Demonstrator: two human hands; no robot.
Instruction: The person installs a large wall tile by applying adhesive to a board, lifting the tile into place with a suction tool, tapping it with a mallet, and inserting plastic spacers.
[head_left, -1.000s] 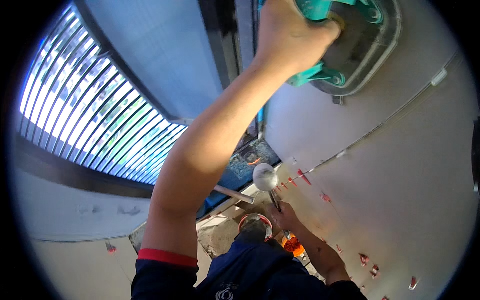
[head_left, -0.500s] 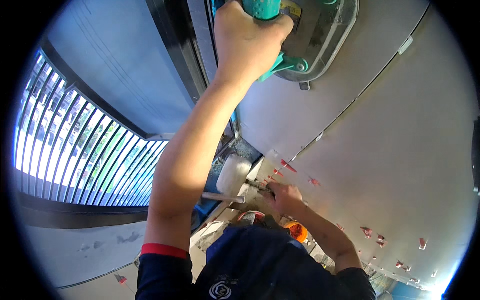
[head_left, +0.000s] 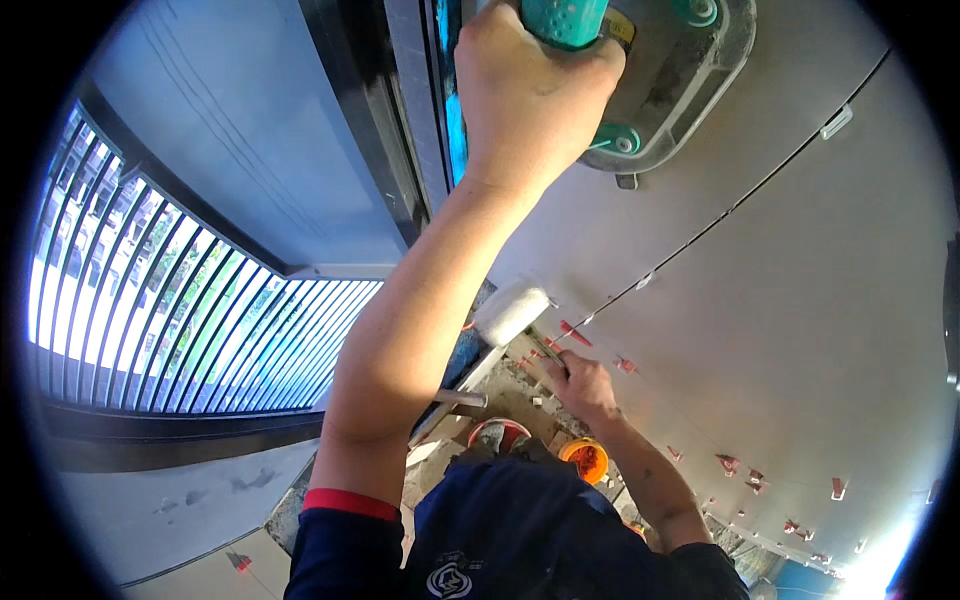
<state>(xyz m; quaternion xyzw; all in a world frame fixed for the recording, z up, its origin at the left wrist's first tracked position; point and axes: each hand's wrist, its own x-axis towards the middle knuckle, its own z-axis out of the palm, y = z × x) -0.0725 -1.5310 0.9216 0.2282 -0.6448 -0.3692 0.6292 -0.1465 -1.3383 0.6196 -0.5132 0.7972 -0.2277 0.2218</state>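
My left hand (head_left: pixel 535 100) is raised at the top of the view, its fingers wrapped round the teal handle (head_left: pixel 560 22) of a tool with a grey rounded baseplate (head_left: pixel 690 110), which lies against a large pale tile panel (head_left: pixel 760 270). My left forearm crosses the middle of the picture. Lower right of it, my right hand (head_left: pixel 585 385) is closed on the dark shaft of a mallet, whose white cylindrical head (head_left: pixel 510 315) sits near the blue-grey corner ledge. Part of the shaft is hidden by my fingers.
At the left are a barred window (head_left: pixel 190 300) and a dark frame. Below are an orange bucket (head_left: pixel 605 462) with red bits and a red-rimmed bucket (head_left: pixel 510 432). Red tile-levelling clips (head_left: pixel 730 465) dot the panels at right; a pale pipe end (head_left: pixel 465 397) protrudes beside my left forearm.
My right hand and the mallet have moved up, and the white head has swung from upright-facing to sideways. My left hand stays on the teal handle. The whole view has shifted somewhat.
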